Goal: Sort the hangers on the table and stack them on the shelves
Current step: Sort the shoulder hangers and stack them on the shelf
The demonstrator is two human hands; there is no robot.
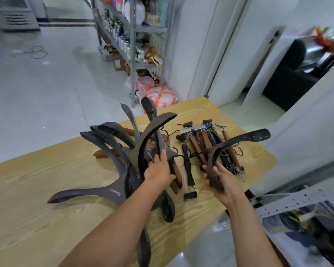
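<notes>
Several dark grey wide-shouldered hangers stand bunched upright at the middle of the wooden table. My left hand grips this bunch near its necks. One more dark curved hanger is lifted to the right, and my right hand grips its lower end. Between and behind my hands lies a row of brown and black clip hangers with metal clamps. A few brown wooden hangers lie behind the grey bunch.
A metal shelf unit stocked with bottles and packets stands beyond the table's far edge, with bags on the floor beside it. A perforated grey shelf with printed sheets is close at my lower right. Tiled floor spreads to the left.
</notes>
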